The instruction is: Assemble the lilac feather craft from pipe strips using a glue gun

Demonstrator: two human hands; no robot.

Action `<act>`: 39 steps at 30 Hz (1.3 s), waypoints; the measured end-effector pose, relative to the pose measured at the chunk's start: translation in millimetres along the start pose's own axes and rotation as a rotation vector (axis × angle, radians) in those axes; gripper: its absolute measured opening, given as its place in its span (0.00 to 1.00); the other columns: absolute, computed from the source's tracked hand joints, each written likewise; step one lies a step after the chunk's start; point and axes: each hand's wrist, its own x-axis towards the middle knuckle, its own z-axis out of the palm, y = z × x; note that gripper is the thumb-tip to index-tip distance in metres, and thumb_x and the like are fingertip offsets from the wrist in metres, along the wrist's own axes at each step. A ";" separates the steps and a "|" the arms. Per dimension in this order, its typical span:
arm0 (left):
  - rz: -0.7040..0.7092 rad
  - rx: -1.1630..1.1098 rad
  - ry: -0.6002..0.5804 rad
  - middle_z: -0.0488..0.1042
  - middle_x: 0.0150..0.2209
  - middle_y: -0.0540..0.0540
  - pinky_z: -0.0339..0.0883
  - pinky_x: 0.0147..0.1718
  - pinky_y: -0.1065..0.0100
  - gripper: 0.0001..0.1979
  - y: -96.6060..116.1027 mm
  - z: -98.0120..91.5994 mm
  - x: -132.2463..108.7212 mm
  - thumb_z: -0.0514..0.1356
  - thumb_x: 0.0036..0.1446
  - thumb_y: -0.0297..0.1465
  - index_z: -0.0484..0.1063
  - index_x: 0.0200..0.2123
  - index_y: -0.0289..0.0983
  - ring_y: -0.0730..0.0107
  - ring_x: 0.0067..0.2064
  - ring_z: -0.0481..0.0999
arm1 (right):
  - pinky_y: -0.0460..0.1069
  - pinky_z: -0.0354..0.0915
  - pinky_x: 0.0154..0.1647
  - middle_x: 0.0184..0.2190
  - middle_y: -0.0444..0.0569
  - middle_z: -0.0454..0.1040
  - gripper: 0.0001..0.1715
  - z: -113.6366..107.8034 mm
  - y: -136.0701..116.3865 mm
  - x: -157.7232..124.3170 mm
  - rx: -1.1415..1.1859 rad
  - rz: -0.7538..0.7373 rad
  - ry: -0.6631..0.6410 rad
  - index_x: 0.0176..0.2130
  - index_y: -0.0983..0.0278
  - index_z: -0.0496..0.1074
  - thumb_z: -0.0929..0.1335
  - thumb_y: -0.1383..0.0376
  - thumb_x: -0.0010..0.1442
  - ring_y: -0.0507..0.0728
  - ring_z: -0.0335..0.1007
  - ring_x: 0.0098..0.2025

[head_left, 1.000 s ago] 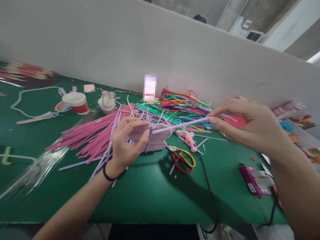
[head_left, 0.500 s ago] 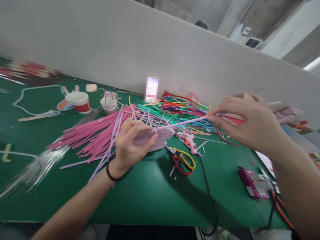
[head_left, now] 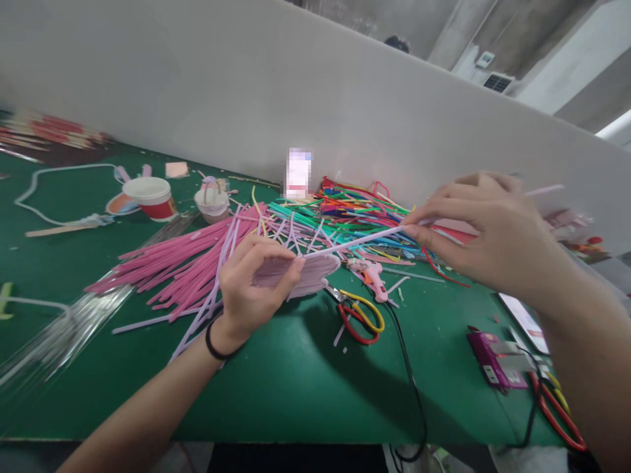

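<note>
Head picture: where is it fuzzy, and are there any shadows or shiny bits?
Head view: the upright glowing rectangle is blocky squares; the upper-left sticks look smeared; a dark shadow crosses the green table below the middle scissors; clear plastic shines in pale streaks; the lilac piece looks darker near the left hand.

Grey Beyond the Green

Behind a green tabletop, a plain pale-grey partition with a top edge slanted down rightward. Above that edge, mottled grey concrete, a small white box, a dark slatted vent; at far right, a bright strip.
</note>
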 end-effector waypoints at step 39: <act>-0.136 -0.031 -0.096 0.76 0.29 0.52 0.67 0.28 0.67 0.08 -10.0 -10.2 11.7 0.68 0.53 0.27 0.79 0.38 0.42 0.72 0.28 0.71 | 0.64 0.62 0.53 0.38 0.48 0.81 0.10 3.3 -11.4 44.1 0.177 0.020 -0.064 0.40 0.51 0.80 0.69 0.55 0.63 0.65 0.72 0.46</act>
